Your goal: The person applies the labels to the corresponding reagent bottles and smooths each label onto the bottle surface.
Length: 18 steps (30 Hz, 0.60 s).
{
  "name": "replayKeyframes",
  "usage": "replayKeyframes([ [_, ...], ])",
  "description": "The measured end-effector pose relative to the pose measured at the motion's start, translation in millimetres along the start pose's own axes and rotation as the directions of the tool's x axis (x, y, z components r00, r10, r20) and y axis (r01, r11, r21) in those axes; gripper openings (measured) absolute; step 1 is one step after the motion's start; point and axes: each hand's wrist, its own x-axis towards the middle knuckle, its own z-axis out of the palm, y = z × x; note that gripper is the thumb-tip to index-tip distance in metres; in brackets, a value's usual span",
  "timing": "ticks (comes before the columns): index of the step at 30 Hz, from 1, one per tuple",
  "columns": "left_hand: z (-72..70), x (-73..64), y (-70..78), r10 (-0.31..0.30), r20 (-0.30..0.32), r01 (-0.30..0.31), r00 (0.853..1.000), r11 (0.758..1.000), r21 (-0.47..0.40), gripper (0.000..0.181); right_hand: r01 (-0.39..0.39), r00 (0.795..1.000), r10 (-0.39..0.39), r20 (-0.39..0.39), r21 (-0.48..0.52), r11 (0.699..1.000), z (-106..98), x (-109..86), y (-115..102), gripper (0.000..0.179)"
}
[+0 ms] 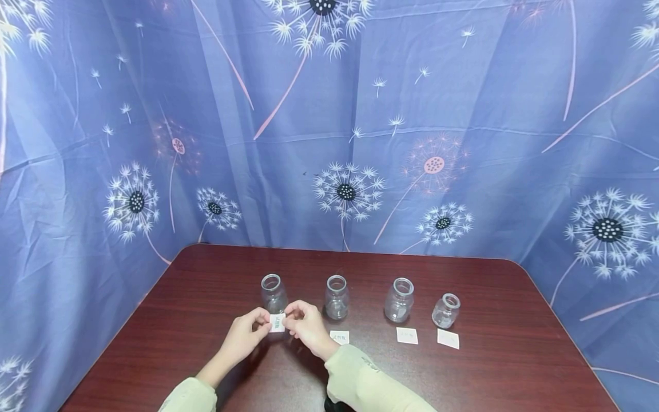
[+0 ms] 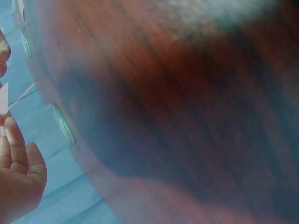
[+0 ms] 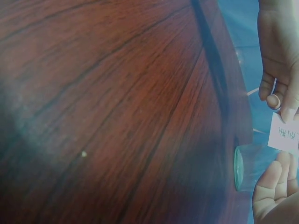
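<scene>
In the head view, my left hand (image 1: 243, 339) pinches the left edge of a small white paper label (image 1: 277, 323) printed with dark characters. My right hand (image 1: 310, 332) pinches the same label by its right side, so it is held up between both hands. Just behind it stands a clear glass jar (image 1: 272, 290), open at the top, its lower part covered by the label and fingers. The right wrist view shows the label (image 3: 282, 133) with its print, close to the jar's greenish glass base (image 3: 238, 169).
To the right stand more open glass jars, a tall one (image 1: 337, 300), another (image 1: 399, 303) and a smaller one (image 1: 445, 312). In front of them lie white labels (image 1: 340, 336) (image 1: 407, 335) (image 1: 448, 339) on the dark red wooden table (image 1: 494, 372). A blue dandelion-patterned curtain (image 1: 288, 189) hangs behind.
</scene>
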Motion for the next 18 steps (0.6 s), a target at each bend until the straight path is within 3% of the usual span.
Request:
replayKeyframes([
  [6, 0.3, 0.3, 0.0, 0.0, 0.031, 0.0, 1.0, 1.0, -0.02, 0.014, 0.023, 1.0, -0.024, -0.011, -0.042, 0.999, 1, 1.3, 2, 0.015],
  [10, 1.3, 0.3, -1.0, 0.0, 0.056, 0.002, 0.998, 0.999, -0.041, 0.014, 0.05, 0.998, -0.055, -0.038, -0.125, 0.991, 1, 10.0, 19, 0.012],
  [13, 2.9, 0.0, -1.7, 0.001, 0.067, 0.003, 0.998, 0.998, -0.059, 0.014, 0.089, 0.992, -0.108, -0.069, -0.238, 0.967, 1, 15.8, 31, 0.01],
  [18, 5.8, -0.2, 0.3, -0.016, 0.091, 0.024, 0.996, 0.995, -0.095, 0.012, 0.139, 0.973, -0.197, -0.119, -0.382, 0.914, 1, 16.0, 30, 0.009],
])
